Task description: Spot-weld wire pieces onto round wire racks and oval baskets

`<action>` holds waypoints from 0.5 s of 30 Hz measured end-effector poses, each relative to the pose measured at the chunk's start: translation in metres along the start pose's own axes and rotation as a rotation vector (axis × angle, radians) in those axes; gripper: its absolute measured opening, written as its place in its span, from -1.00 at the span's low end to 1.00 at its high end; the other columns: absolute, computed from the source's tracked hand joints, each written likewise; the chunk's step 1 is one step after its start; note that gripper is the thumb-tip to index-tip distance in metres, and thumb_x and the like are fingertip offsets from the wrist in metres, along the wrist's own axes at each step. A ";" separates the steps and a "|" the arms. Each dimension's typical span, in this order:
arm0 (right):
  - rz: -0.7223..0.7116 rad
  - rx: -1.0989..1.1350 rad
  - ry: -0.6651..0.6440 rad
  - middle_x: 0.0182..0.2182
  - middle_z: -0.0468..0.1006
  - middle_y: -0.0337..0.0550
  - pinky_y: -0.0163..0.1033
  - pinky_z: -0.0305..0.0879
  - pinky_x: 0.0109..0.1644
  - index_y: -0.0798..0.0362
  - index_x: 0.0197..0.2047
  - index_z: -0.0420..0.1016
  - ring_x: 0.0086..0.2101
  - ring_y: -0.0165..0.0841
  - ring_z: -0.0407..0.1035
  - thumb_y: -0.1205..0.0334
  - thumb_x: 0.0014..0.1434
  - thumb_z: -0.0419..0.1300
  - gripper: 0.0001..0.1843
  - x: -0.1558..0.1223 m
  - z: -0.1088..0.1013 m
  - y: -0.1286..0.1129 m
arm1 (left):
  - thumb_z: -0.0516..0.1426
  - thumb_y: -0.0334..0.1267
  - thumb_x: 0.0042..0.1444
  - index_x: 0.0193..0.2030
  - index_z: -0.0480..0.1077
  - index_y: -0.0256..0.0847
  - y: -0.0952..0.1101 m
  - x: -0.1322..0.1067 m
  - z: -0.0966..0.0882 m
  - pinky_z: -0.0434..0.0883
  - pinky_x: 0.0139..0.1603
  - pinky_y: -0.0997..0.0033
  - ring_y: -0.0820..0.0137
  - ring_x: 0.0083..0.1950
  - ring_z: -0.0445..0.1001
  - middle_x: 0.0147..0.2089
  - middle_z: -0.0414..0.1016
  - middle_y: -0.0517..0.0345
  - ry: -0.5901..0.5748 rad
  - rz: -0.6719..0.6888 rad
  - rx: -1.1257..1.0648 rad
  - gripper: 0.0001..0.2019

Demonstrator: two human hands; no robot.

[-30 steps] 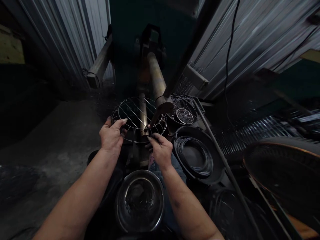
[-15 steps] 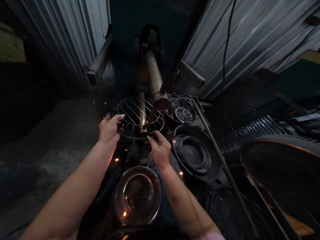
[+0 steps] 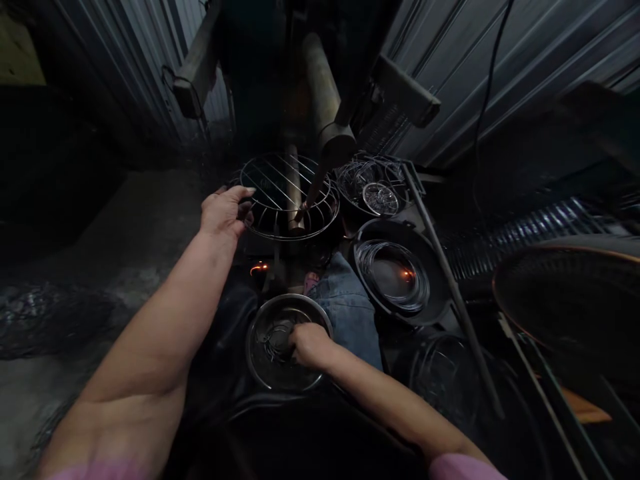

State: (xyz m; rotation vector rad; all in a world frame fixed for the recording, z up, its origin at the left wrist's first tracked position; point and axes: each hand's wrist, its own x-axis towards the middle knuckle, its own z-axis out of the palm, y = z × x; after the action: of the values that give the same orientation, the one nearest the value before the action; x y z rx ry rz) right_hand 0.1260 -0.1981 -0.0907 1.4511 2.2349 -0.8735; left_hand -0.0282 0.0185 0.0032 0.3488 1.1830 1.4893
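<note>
A round wire rack (image 3: 285,175) of steel rods sits on a post under the welding electrode arm (image 3: 330,137). My left hand (image 3: 223,212) grips the rack's left rim, fingers over the top rods. My right hand (image 3: 311,347) is down inside a shallow steel bowl (image 3: 287,302) and rests among small wire pieces (image 3: 273,340). Its fingers are curled, and whatever lies under them is hidden.
Next to the rack, a wire tray (image 3: 373,183) holds several wire parts. A black pan (image 3: 393,273) holds coiled wire rings. A long metal rod (image 3: 450,280) slants across the right side, beyond it a large round pan (image 3: 565,293). Corrugated metal sheeting (image 3: 475,67) stands behind. My denim-covered lap (image 3: 347,313) lies below.
My right hand has left the rack and moved down into the bowl. My left hand stays on the rim. The view has tilted down, and the scattered sparks have given way to a few small glows.
</note>
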 end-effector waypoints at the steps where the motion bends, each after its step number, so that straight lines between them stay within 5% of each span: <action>1: -0.001 0.001 0.010 -0.22 0.65 0.05 -0.24 0.35 -0.15 0.11 -0.20 0.64 -0.18 -0.16 0.52 0.42 -0.01 0.17 -0.69 -0.002 -0.004 0.004 | 0.26 -0.50 -0.40 -0.37 0.24 -0.20 0.001 -0.002 0.000 0.23 -0.55 0.45 0.43 -0.52 0.33 -0.52 0.33 0.23 0.000 -0.003 0.003 -0.60; 11: -0.110 0.578 0.355 -0.52 0.61 -0.22 -0.34 0.30 -0.33 -0.02 -0.28 0.66 -0.43 -0.36 0.46 0.25 0.07 0.19 -0.79 -0.010 -0.006 0.023 | 0.30 -0.42 -0.45 -0.42 0.20 -0.19 0.000 -0.016 -0.008 0.26 -0.60 0.52 0.49 -0.56 0.30 -0.56 0.32 0.30 -0.011 0.043 -0.006 -0.58; 15: -0.107 0.624 0.722 -0.54 0.56 -0.18 -0.31 0.32 -0.33 -0.01 -0.35 0.65 -0.48 -0.37 0.41 0.18 0.14 0.14 -0.77 -0.022 -0.015 0.035 | 0.31 -0.40 -0.44 -0.39 0.25 -0.20 -0.002 -0.021 -0.014 0.27 -0.60 0.50 0.52 -0.59 0.28 -0.54 0.33 0.31 -0.038 0.062 -0.027 -0.59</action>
State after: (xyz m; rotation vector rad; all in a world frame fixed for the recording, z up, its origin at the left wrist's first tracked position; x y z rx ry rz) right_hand 0.1679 -0.1933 -0.0781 2.2238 2.6928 -1.3262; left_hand -0.0307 -0.0064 0.0033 0.3968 1.1298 1.5444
